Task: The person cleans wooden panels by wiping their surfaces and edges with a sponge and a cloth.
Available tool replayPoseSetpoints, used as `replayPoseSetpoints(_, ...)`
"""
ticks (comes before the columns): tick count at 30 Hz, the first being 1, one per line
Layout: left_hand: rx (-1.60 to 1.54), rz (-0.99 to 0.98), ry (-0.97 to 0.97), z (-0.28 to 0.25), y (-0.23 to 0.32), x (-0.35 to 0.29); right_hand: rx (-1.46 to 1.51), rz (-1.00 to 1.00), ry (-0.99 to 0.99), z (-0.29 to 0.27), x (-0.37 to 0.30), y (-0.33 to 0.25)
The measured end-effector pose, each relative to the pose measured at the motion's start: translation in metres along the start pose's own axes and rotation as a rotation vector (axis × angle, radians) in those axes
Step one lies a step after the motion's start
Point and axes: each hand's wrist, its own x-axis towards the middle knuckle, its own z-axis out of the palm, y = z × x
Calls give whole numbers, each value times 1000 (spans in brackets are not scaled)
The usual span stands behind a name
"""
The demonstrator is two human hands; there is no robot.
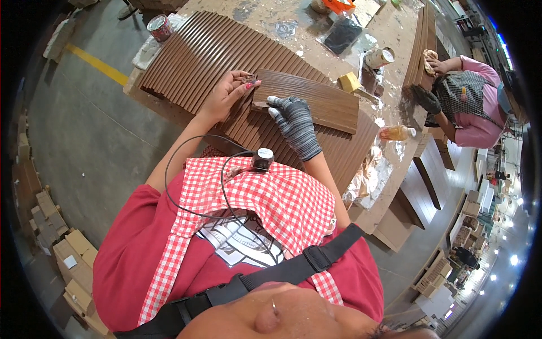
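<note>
Head view, board [323, 98], right of left hand [230, 91]

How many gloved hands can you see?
2: the person's right hand, at the brown board, and a co-worker's dark-gloved hand, at upper right. More may be hidden.

I count one bare left hand [226, 97], one gloved right hand [294, 125] and one crosswise board [316, 100]; rightward, one yellow block [349, 82], one bottle [395, 133], one co-worker [480, 107]; far left, one red can [160, 29].
</note>
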Motion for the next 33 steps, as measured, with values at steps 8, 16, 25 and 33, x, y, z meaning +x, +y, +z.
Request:
replayPoseSetpoints(8,81,-4,-47,3,4,4,-81,64,18,0,2,-3)
replayPoseSetpoints(16,144,32,-48,4,11,8,-111,23,20,-3,3,-6)
replayPoseSetpoints(25,196,31,-14,17,17,2,-112,-41,79,-10,-11,-3)
replayPoseSetpoints(33,140,-15,-28,18,6,2,-29,-4,47,-17,-12,-1)
